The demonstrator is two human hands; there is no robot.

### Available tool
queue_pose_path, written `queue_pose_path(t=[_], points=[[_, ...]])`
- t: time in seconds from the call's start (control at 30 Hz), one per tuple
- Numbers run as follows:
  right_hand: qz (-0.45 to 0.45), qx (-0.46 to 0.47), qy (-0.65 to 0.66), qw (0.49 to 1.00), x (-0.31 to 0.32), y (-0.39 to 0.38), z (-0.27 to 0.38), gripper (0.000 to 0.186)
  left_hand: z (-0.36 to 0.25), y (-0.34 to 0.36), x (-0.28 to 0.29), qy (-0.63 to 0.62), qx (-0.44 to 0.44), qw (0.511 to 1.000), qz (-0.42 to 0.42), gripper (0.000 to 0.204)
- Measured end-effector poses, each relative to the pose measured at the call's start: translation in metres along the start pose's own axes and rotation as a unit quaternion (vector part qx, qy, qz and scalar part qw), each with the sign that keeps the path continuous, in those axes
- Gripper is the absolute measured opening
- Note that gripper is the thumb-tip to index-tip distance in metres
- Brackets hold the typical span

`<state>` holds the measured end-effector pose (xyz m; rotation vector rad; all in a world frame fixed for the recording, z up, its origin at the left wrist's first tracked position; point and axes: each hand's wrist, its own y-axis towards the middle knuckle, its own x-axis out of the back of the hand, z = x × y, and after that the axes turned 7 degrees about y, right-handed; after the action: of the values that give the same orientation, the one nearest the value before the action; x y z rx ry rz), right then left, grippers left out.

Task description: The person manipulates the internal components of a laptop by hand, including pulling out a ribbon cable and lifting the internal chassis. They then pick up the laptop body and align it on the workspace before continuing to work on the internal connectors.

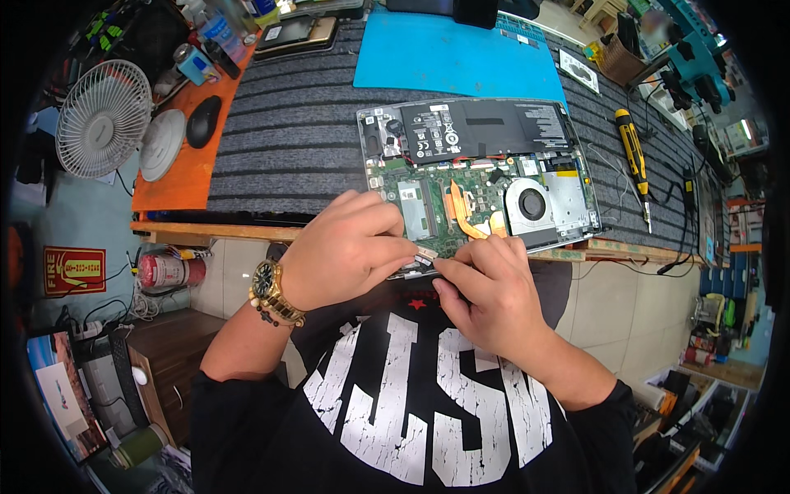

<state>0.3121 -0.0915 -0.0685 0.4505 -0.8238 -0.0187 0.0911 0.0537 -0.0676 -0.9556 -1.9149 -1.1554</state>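
Observation:
An opened laptop lies at the bench's front edge, showing a black battery, green board, copper heat pipe and silver fan. Over its near edge, my left hand, wearing a gold watch on the wrist, pinches a small pale strip at the left end between closed fingertips. My right hand has its fingers curled, the index fingertip pressed on the same strip from the right and the thumb just below. Exactly what the strip attaches to is too small to tell.
A blue mat lies behind the laptop. A white fan and black mouse are at the left. A yellow-black screwdriver lies at the right, near wires and a teal instrument. A red extinguisher stands below left.

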Motion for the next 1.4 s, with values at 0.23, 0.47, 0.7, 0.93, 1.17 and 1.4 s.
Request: queue_pose_path(t=[0.23, 0.47, 0.7, 0.93, 1.17, 1.4], points=[[0.003, 0.003, -0.004, 1.000, 0.000, 0.000, 0.000, 0.022, 0.000, 0.000, 0.000, 0.012, -0.014, 1.000, -0.006, 0.018], [0.007, 0.007, -0.013, 1.000, -0.001, 0.000, 0.001, 0.021, 0.003, -0.001, -0.002, -0.001, -0.024, 1.000, -0.007, 0.019], [0.016, 0.002, -0.021, 1.000, 0.000, 0.002, 0.003, 0.020, 0.005, 0.002, -0.002, 0.009, -0.039, 0.999, 0.001, 0.017], [0.022, -0.006, -0.019, 1.000, 0.003, 0.002, 0.004, 0.029, 0.007, 0.006, 0.001, -0.022, -0.033, 0.999, 0.017, 0.015], [0.024, 0.002, -0.021, 0.999, 0.005, 0.000, 0.004, 0.026, 0.007, 0.002, 0.007, -0.007, -0.047, 0.998, 0.037, 0.021], [0.030, 0.016, -0.014, 0.999, 0.005, -0.002, 0.000, 0.035, 0.004, -0.003, 0.010, 0.035, -0.062, 0.997, 0.034, 0.030]])
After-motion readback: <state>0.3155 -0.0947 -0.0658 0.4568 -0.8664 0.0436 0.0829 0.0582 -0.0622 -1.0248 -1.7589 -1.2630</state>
